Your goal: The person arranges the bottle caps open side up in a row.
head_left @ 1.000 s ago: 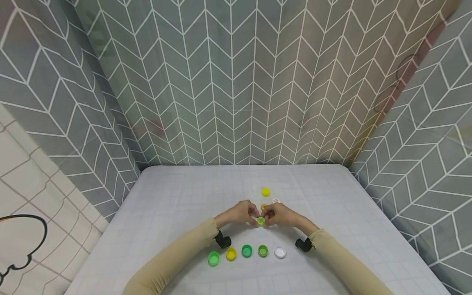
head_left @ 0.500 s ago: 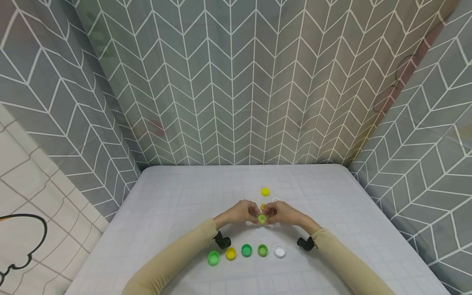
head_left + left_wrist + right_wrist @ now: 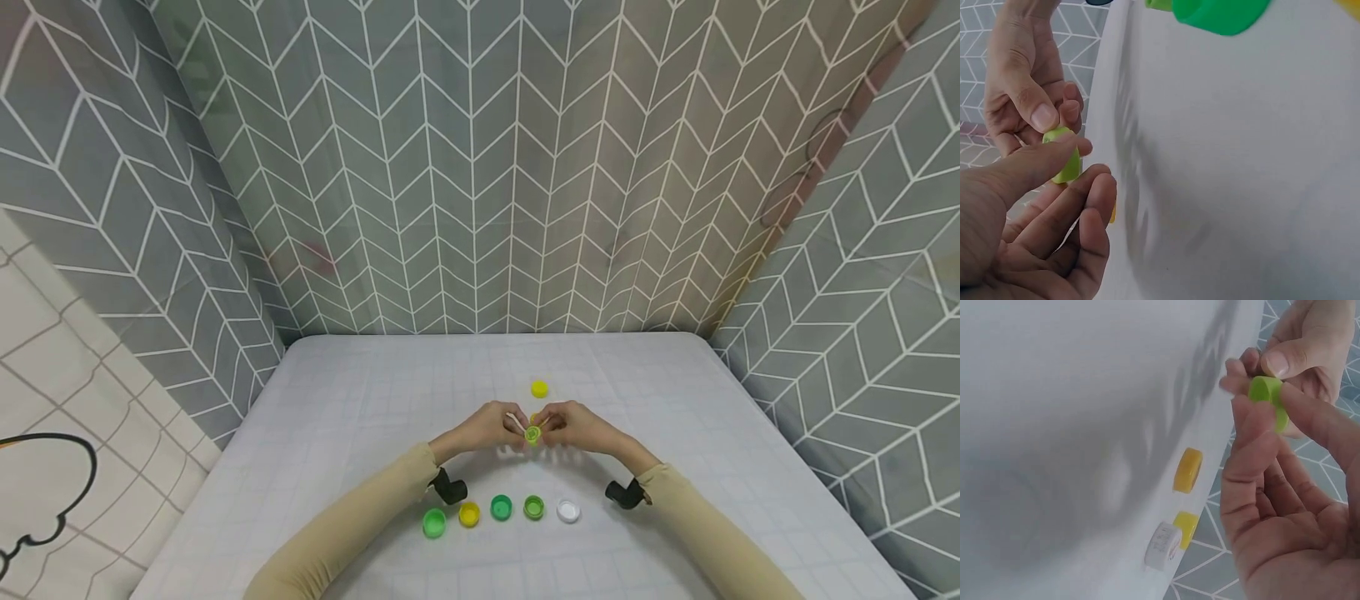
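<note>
A lime-green bottle cap (image 3: pixel 532 435) is held up over the table between both hands. My left hand (image 3: pixel 491 425) pinches its left side, thumb over the face in the left wrist view. On the opposite side my right hand (image 3: pixel 576 426) pinches it between thumb and fingers. The right wrist view shows the cap's hollow inside (image 3: pixel 1262 391). Beyond the hands lie an orange-yellow cap (image 3: pixel 1189 470), a bright yellow cap (image 3: pixel 539 389) and a white cap (image 3: pixel 1164 545) with print on it; the right hand hides the white one in the head view.
Nearer the body, a row of upturned caps runs across the white cloth: light green (image 3: pixel 434 523), yellow (image 3: pixel 469 514), teal (image 3: pixel 501 507), green (image 3: pixel 534 507) and white (image 3: pixel 568 511). A patterned grey curtain (image 3: pixel 480 208) hangs behind the table.
Both hands have lifted the lime-green cap off the table and moved slightly away from the body. The right hand now covers the white printed cap in the head view.
</note>
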Available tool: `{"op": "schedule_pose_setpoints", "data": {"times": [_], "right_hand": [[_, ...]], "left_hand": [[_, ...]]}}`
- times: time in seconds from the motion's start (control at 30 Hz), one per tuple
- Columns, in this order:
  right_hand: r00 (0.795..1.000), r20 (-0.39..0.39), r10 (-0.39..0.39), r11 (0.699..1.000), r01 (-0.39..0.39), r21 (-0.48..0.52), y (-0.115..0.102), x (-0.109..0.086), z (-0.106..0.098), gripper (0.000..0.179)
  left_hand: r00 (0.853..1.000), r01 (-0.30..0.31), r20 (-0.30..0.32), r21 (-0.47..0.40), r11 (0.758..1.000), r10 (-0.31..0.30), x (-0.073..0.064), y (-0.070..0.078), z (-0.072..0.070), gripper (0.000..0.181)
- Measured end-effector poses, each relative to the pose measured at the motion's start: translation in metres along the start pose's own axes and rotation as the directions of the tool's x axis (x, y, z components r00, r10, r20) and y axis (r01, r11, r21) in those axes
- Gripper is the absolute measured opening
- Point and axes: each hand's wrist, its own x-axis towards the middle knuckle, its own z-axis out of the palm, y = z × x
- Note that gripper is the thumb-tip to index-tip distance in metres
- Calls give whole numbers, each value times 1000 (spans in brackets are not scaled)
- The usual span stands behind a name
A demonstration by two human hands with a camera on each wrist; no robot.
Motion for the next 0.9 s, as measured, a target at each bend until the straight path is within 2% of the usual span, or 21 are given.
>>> {"op": "schedule_pose_setpoints", "data": {"times": [0.27,0.53,0.9], "right_hand": [[1000,-21,11,999,-10,47,-3,2,3,29],[999,-30,-16,1000,17,26,-13,2,5,17],[996,-76,-37,999,36,-18,-7,2,4,19]], "left_hand": [[999,7,-30,-101,995,-10,-1,-1,-3,24],[998,3,-57,-84,996,-8,2,-3,-7,18],[999,-8,-55,-120,993,2,2,-5,-8,20]]}}
